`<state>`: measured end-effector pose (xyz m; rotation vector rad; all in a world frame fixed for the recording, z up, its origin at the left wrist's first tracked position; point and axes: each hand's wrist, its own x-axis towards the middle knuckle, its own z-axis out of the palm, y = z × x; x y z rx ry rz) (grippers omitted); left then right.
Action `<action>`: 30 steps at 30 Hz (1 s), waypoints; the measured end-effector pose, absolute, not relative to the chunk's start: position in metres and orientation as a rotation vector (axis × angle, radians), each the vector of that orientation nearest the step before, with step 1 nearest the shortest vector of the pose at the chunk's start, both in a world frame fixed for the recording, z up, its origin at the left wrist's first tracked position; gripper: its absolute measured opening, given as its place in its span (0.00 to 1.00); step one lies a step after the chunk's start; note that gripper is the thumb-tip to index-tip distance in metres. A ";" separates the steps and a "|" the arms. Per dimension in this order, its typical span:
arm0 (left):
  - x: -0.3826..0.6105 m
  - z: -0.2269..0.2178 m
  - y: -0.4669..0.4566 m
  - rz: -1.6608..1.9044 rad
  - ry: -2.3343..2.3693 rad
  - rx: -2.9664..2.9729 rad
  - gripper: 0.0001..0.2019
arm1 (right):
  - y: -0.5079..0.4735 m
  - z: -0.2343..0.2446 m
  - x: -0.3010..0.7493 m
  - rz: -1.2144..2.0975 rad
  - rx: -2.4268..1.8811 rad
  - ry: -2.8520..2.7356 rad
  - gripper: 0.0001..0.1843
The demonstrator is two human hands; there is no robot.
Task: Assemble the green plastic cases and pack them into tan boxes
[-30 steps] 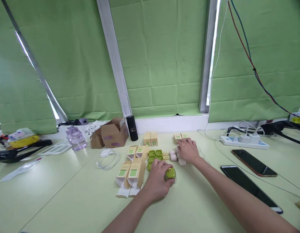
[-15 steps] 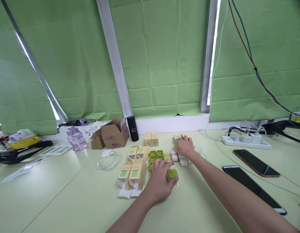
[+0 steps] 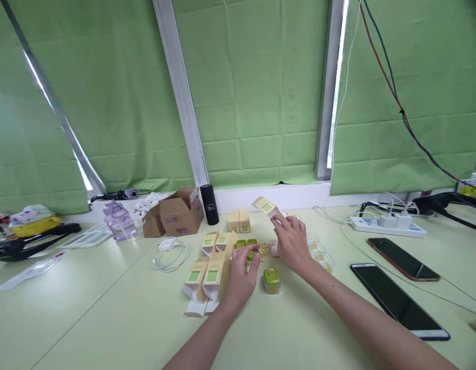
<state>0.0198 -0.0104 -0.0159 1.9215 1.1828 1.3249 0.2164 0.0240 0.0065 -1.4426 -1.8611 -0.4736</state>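
Note:
My right hand (image 3: pixel 292 241) pinches a flat tan card (image 3: pixel 266 206) with a green square on it, lifted above the table. Beside the boxes is my left hand (image 3: pixel 241 277), thumb and fingers apart, nothing held; its fingertips are over the green lids (image 3: pixel 252 241) and hide some of them. Between my hands a small clear container with a green ringed lid (image 3: pixel 272 280) stands upright on the table. Small yellow pieces (image 3: pixel 262 251) and pale pink pieces (image 3: pixel 274 248) lie near my right hand, which partly covers the pink ones. Clear containers (image 3: pixel 318 256) sit to its right.
Tan boxes (image 3: pixel 217 270) with open flaps lie left of my left hand, and two closed boxes (image 3: pixel 239 221) stand behind. Further back are a black bottle (image 3: pixel 209 204) and a cardboard carton (image 3: pixel 181 216). Two phones (image 3: pixel 400 300) and a power strip (image 3: pixel 388 226) occupy the right.
My right hand has raised the tan card from the table, bringing it left. My left hand has left the green-lidded container and moved left toward the lids.

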 end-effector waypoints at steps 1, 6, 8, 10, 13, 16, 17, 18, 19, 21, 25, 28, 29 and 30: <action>0.019 -0.016 -0.008 1.320 1.159 1.856 0.21 | 0.014 0.004 0.216 -0.483 -1.377 -1.844 0.28; 0.017 -0.013 0.002 1.290 0.884 1.583 0.30 | -0.033 -0.017 0.214 -0.500 -1.060 -1.873 0.37; 0.019 -0.012 0.003 1.310 0.753 1.508 0.32 | -0.046 -0.027 0.214 -0.513 -0.974 -1.895 0.40; 0.022 -0.012 0.004 1.320 0.659 1.448 0.32 | -0.053 -0.036 0.214 -0.503 -0.911 -1.947 0.42; 0.024 -0.012 0.004 1.315 0.596 1.393 0.30 | -0.056 -0.041 0.215 -0.470 -0.858 -2.028 0.42; 0.023 -0.013 0.005 1.307 0.579 1.371 0.30 | -0.056 -0.037 0.216 -0.455 -0.811 -2.047 0.37; 0.022 -0.014 0.005 1.305 0.580 1.369 0.29 | -0.057 -0.035 0.216 -0.451 -0.793 -2.038 0.35; 0.021 -0.014 0.006 1.306 0.584 1.369 0.29 | -0.057 -0.033 0.216 -0.443 -0.771 -2.023 0.33; 0.021 -0.015 0.007 1.309 0.589 1.369 0.29 | -0.057 -0.031 0.216 -0.429 -0.749 -2.003 0.30; 0.021 -0.016 0.007 1.320 0.607 1.364 0.30 | -0.058 -0.027 0.216 -0.385 -0.719 -1.935 0.25; 0.021 -0.012 0.003 1.338 0.678 1.393 0.33 | -0.054 -0.025 0.218 -0.263 -0.785 -1.711 0.19; 0.021 -0.008 -0.004 1.348 0.728 1.492 0.34 | -0.048 -0.026 0.220 -0.144 -0.884 -1.621 0.23; 0.021 -0.008 -0.007 1.349 0.743 1.542 0.34 | -0.047 -0.026 0.222 -0.103 -0.910 -1.619 0.25; 0.021 -0.008 -0.009 1.346 0.755 1.597 0.34 | -0.046 -0.027 0.222 -0.066 -0.931 -1.629 0.26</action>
